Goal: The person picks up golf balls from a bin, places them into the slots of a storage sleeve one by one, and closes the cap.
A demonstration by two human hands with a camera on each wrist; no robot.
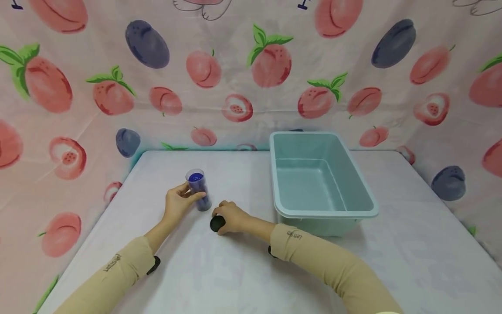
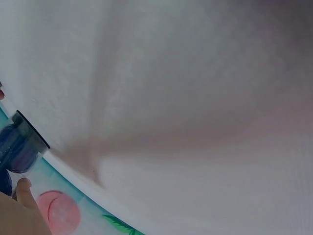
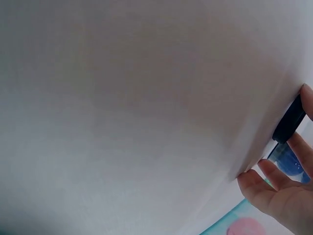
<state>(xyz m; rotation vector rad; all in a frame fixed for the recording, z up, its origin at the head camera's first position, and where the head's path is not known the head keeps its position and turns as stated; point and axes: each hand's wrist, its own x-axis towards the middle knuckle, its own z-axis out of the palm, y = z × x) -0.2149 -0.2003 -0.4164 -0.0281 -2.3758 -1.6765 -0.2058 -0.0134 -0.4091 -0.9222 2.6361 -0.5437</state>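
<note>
A clear tube-shaped container (image 1: 201,192) with blue balls inside is at the left middle of the table in the head view. My left hand (image 1: 179,201) grips it, thumb on the near side and fingers behind. Its top is uncovered, and blue shows just under the rim. Close by on the right, my right hand (image 1: 234,218) pinches a round black lid (image 1: 217,223) between thumb and fingers, low over the table. The right wrist view shows the lid (image 3: 289,120) on edge, with some fingertips on or very near the cloth. The left wrist view catches only the container's lower part (image 2: 27,142).
A pale blue-green plastic tub (image 1: 327,214) stands right of both hands, with nothing visible inside. White cloth covers the table (image 1: 235,270). A fruit-print curtain (image 1: 235,65) hangs behind and along the sides. The right forearm (image 1: 313,253) passes in front of the tub.
</note>
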